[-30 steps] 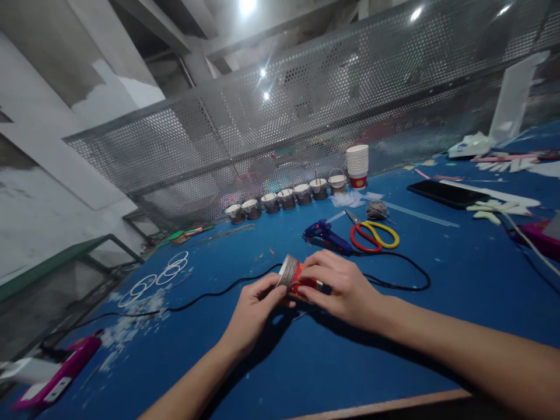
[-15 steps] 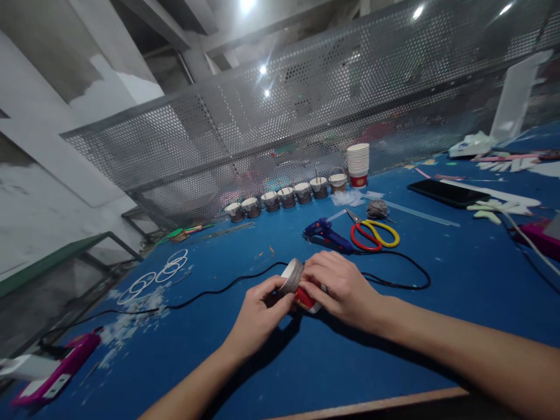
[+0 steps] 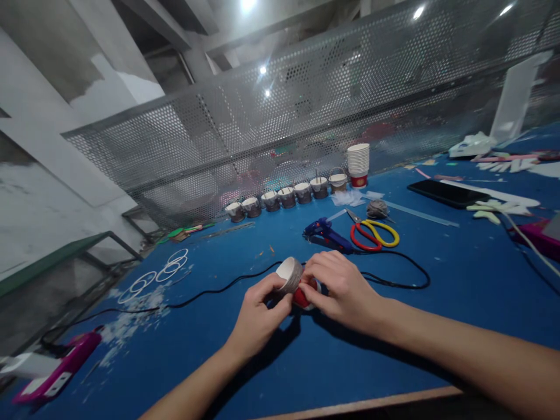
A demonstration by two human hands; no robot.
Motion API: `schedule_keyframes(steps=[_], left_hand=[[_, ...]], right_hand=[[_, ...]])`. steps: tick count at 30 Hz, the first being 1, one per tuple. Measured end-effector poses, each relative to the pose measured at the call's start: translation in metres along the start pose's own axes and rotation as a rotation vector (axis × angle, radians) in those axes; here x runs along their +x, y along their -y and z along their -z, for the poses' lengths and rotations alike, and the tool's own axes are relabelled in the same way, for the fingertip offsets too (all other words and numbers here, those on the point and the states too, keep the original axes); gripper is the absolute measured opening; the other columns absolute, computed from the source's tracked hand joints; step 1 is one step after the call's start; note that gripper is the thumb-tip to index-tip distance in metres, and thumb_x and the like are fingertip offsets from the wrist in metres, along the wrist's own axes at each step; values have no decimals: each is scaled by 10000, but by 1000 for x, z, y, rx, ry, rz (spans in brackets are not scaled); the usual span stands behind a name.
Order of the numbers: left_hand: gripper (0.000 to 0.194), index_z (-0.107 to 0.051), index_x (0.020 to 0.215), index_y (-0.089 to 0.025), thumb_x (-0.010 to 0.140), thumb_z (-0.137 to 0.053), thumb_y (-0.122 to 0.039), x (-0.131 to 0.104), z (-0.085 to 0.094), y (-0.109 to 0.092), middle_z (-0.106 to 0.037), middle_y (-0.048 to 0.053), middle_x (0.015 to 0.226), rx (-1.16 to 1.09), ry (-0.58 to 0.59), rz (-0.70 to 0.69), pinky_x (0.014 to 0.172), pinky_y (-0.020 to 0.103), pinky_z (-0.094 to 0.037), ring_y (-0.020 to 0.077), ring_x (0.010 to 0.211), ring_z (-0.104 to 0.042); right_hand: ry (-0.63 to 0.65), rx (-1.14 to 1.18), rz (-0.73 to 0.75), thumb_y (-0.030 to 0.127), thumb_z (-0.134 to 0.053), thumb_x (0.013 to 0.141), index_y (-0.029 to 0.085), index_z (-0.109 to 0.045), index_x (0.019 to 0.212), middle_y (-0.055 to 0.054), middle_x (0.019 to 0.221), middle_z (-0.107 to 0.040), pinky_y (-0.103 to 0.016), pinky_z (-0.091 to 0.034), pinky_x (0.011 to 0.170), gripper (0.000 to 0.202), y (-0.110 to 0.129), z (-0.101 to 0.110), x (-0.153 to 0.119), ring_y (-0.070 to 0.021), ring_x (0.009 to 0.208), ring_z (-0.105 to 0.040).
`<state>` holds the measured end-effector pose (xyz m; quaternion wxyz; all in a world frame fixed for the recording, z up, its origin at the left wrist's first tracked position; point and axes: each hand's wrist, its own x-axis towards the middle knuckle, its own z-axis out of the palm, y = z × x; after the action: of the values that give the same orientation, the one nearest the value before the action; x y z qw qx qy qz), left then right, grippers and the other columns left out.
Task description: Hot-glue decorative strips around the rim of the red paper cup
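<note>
A small paper cup is tilted between my hands above the table, its white mouth facing up and to the left. Grey yarn wraps the part near the rim, while red shows on the lower part. My left hand grips the cup from the left, thumb and fingers around its wrapped side. On the other side my right hand is closed at the cup's lower part, fingertips pressed together against it. Whether a yarn end lies between those fingertips is hidden. Beyond the hands lie a blue glue gun and scissors.
Several grey-wrapped cups line the back edge beside a stack of paper cups. A grey yarn ball lies behind the scissors. A black cord crosses the table. White rings and a magenta power strip are leftward; a phone lies right.
The cup has turned slightly in my hands, so more of its white inside shows and less of the red lower part. Both hands stay in nearly the same place.
</note>
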<state>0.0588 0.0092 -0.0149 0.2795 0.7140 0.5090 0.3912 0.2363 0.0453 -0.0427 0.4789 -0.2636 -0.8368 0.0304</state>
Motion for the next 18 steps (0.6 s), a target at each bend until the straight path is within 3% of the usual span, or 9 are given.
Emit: schedule_keyframes(steps=[12,18], left_hand=[[139,-540,618,-172,716,-565,-268,0,1,1,-497,-32,604,-44,-11,81,579,220,-387,119,585,-464],[152,-569,630,-173,741,-552,-275,0,2,4,-533,-25,604,-36,-29,89,597,236,-401,133,591,-501]], right_hand=[[20,84,-78,209,-508,936,174,-605,800,-50,790,-636,-306,-397,690,171,-1,4,1,-175,740,-552],[-1,52,-9,242,-565,894,178,-609,776,-52,776,-627,-305,-380,665,142,2,2,0,-174,712,-539]])
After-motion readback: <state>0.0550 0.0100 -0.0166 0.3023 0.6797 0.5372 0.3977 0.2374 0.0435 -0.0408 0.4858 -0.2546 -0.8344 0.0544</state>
